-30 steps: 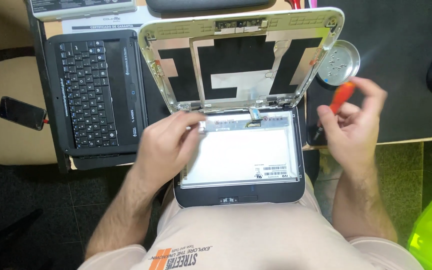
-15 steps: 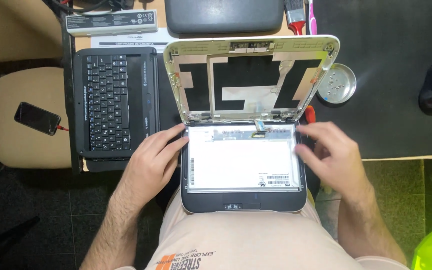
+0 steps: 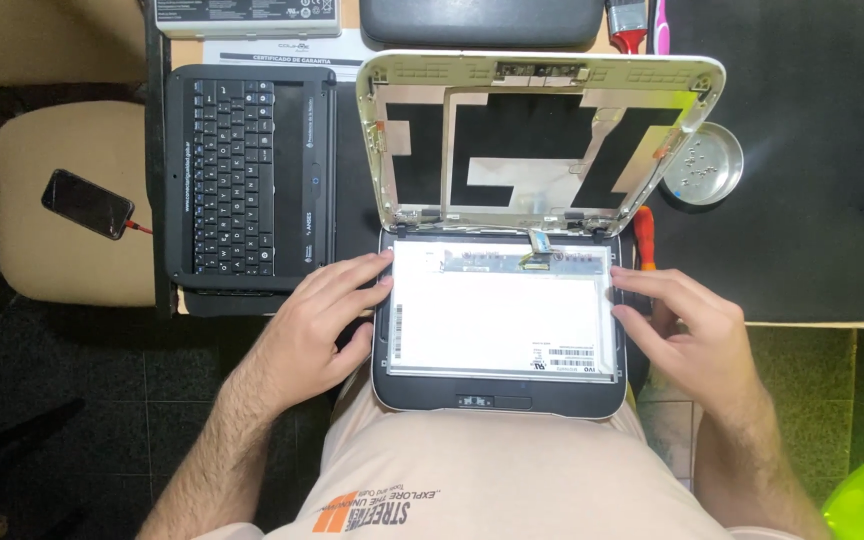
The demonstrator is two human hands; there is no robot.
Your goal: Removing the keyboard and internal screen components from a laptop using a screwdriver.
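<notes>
Fingers of the left hand (image 3: 317, 320) and right hand (image 3: 687, 325) lie spread and open against the side edges of the loose display panel (image 3: 502, 310), which rests face-down on the laptop base (image 3: 497, 400). Lifting carelessly could strain the ribbon cable (image 3: 537, 250) joining the opened lid shell (image 3: 542, 140).

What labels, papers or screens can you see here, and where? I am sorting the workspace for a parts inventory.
Display panel: face down on laptop base, white-silver rectangle, both hands at its edges.
Barcode sticker: panel's lower right, white.
Phone: on beige stool, screen dark.
Paper sheet: above keyboard, white.
</notes>
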